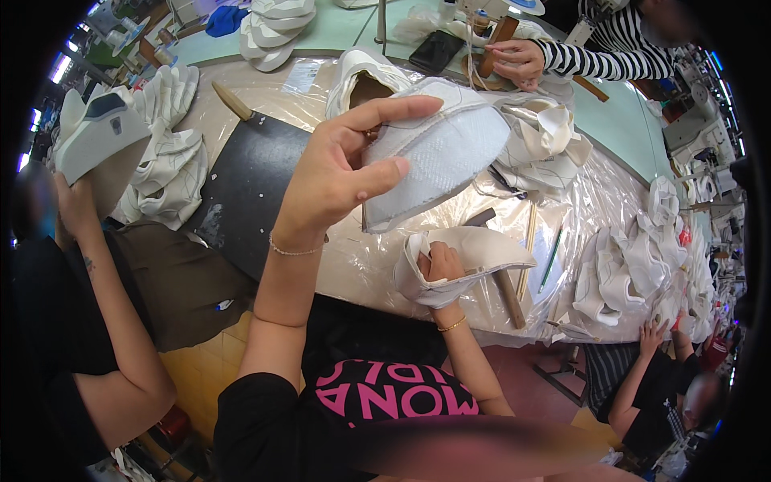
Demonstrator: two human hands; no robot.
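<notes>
Left hand (pixel 333 173): raised; thumb and fingers (pixel 397 108) clamped on the white fabric shoe upper (pixel 442 153).
Right hand (pixel 440 269): lower, fingers closed around a cream leather shoe piece (pixel 474 249), just above the plastic-covered surface (pixel 361 265).

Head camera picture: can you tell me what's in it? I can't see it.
The person's left hand holds up a white shoe upper, while the right hand grips another white shoe piece above a plastic-covered table. Other people work nearby.
</notes>
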